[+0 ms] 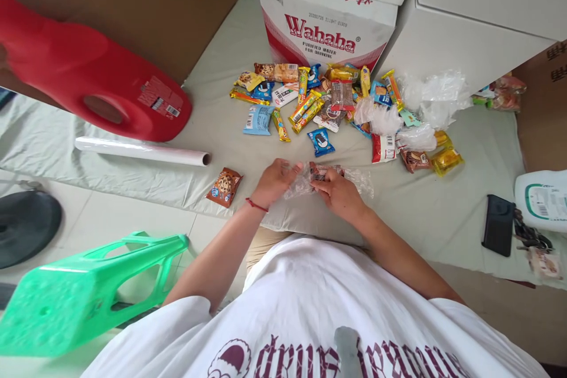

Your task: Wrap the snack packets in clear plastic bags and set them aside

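A crinkled clear plastic bag [361,180] is between my hands at the front edge of the covered table. Inside or under its film shows a brown snack packet [318,170]. My left hand [275,182] pinches the left end of the bag between thumb and fingers. With its fingers closed over the packet and the film, my right hand [342,194] covers part of both. Left of my hands lies a brown cookie packet [224,187]. Just beyond them is a blue cookie packet [321,142].
Several small snack packets [305,109] lie heaped before the Wahaha carton [325,29], with crumpled clear bags [438,97] to their right. A red jug [106,77] and a plastic film roll [142,152] are left. A phone [498,224] lies right; a green stool [88,289] stands lower left.
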Available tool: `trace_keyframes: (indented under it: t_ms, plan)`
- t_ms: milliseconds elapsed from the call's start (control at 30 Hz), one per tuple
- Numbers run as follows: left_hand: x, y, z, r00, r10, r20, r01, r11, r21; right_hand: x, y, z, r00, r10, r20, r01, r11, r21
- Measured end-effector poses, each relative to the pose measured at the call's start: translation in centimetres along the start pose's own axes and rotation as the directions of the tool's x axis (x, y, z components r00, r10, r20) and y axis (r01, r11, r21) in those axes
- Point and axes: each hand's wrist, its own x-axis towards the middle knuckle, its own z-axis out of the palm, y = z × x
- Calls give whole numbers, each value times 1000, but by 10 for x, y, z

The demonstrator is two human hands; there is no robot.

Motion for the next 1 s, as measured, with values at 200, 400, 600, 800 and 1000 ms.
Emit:
trace_keyframes:
  t_ms: [200,400,600,800,1000]
  plan:
    - [-12,16,30,977,-91,193,151,934,-325,-2,7,-5,997,-68,25,64,987,146]
    - [-6,29,64,974,-78,213,172,869,-464,-13,15,-25,977,-203,63,176,939,297]
    - [-6,15,84,965,254,72,-257,965,41,-28,41,-35,991,-131,-17,112,764,635]
    - [-18,10,103,903,430,7,-374,775,509,-33,87,-22,864,386,-323,-242,881,406]
    - [-19,12,115,878,444,-178,-269,766,583,-39,79,-4,934,279,-223,-230,948,222]
